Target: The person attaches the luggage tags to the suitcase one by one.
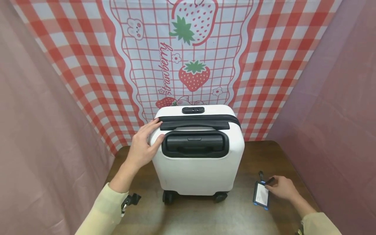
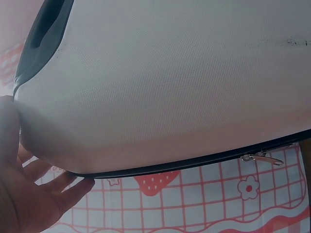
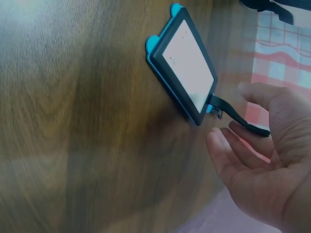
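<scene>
A white suitcase (image 1: 199, 176) stands upright on black wheels, its black telescopic handle (image 1: 194, 143) pushed down in its recess. My left hand (image 1: 144, 142) rests on its upper left corner, thumb on the front beside the recess and fingers spread over the edge; in the left wrist view the fingertips (image 2: 85, 187) touch near the black zip seam. Right of the suitcase is a luggage tag (image 1: 261, 195) with a dark blue-edged frame and white card. My right hand (image 1: 283, 187) is at its black strap (image 3: 233, 114); thumb and fingers stand apart around the strap's end.
The brown wooden table (image 1: 194, 217) carries everything. A red-and-white strawberry cloth (image 1: 194, 52) hangs behind the suitcase, with pinkish curtains (image 1: 38, 130) at both sides. A combination lock (image 1: 193, 110) and a carry handle (image 1: 195, 125) are on the suitcase's top.
</scene>
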Demonstrator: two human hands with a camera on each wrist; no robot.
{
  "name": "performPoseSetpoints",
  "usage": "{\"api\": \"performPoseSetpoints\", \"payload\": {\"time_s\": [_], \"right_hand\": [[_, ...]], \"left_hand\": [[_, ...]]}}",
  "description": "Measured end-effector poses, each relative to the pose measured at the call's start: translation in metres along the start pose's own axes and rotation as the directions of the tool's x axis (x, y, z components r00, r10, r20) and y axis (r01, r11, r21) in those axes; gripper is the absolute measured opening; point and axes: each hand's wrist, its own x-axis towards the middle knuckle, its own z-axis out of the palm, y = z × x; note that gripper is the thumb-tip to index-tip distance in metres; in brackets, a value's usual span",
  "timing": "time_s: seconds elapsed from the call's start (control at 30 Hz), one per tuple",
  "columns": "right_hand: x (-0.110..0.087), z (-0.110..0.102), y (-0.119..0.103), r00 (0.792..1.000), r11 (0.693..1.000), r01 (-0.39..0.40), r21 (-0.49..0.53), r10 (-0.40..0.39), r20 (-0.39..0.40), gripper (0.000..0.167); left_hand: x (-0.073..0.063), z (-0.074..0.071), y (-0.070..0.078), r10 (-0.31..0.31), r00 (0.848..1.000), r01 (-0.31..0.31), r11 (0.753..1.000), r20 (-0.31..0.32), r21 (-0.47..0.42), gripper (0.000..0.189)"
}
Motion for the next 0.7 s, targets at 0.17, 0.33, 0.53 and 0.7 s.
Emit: {"api": "performPoseSetpoints", "payload": {"time_s": [0.17, 0.33, 0.53, 0.7], "right_hand": [[-0.001, 0.01, -0.004, 0.999, 0.999, -0.032, 0.02, 0.032, 0.021, 0.042], [-0.003, 0.019, -0.001, 0.998, 0.998, -0.055, 0.017, 0.054, 0.016, 0.042], [-0.002, 0.027, 0.008, 0.995, 0.995, -0.104, 0.011, 0.104, 0.003, 0.047], [0.0, 0.032, 0.013, 0.996, 0.996, -0.088, 0.012, 0.088, -0.028, 0.043]], "left_hand": [[0.0, 0.001, 0.0, -0.007, 1.0, 0.007, 1.0, 0.002, -0.001, 0.053], [-0.001, 0.001, 0.0, -0.008, 1.0, 0.008, 1.0, 0.004, -0.001, 0.053], [-0.001, 0.001, -0.001, -0.002, 1.0, 0.002, 1.0, -0.006, -0.003, 0.052], [-0.001, 0.001, -0.001, -0.001, 1.0, 0.001, 1.0, -0.006, -0.004, 0.052]]}}
